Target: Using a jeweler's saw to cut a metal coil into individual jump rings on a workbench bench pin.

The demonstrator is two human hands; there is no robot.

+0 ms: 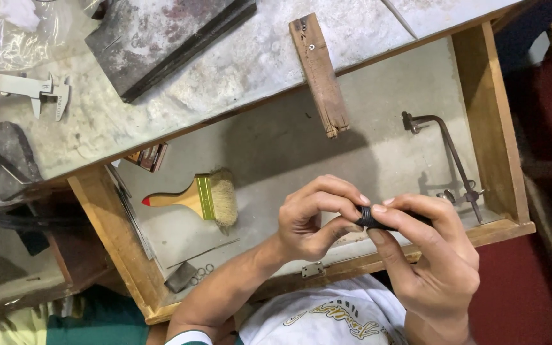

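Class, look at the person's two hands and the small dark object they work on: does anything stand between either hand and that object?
Nothing visible does. The left hand and right hand both pinch the small dark object directly with their fingertips, above the open wooden drawer. The brush lies apart, to the side.

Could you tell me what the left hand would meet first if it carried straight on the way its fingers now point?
The left hand points its fingers straight at the small dark object, which they already touch; right behind it are the right hand fingers.
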